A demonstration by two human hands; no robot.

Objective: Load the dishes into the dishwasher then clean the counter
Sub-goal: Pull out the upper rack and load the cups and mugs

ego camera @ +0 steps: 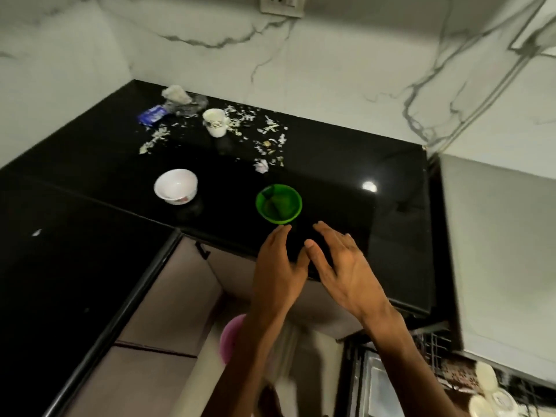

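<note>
Item 1, my left hand point(278, 266): fingers straight and loosely together, holding nothing, raised over the near edge of the tabletop point(346, 164).

Item 2, my right hand point(343, 266): fingers straight and slightly spread, holding nothing, just beside my left hand; its thumb tip meets the left thumb.

Item 3, green bowl point(279, 203): upright on the tabletop, just beyond my left fingertips, apart from them. Something dark green lies inside; I cannot tell what.

Item 4, white bowl point(176, 186): upright, beyond and to the left of my left hand, well apart from the green bowl.

Item 5, white cup point(214, 121): printed pattern on the side, standing far beyond both hands toward the wall.

Item 6, scraps point(267, 139): pale shreds and peelings scattered around the cup and beyond the green bowl.

Item 7, blue wrapper point(151, 116) and crumpled clear plastic point(186, 103): far beyond my left hand, near the back corner.

Item 8, tabletop: glossy black, L-shaped, one lamp reflection beyond my right hand.

Item 9, walls point(346, 70): white marble with grey veins; a socket plate point(281, 4) high up.

Item 10, dishwasher rack point(493, 392): below my right forearm, holding pale dishes.

Item 11, pink round object point(231, 338): below my left forearm, blurred.

Item 12, cabinet fronts point(168, 296): beige, under the tabletop left of my hands.
</note>
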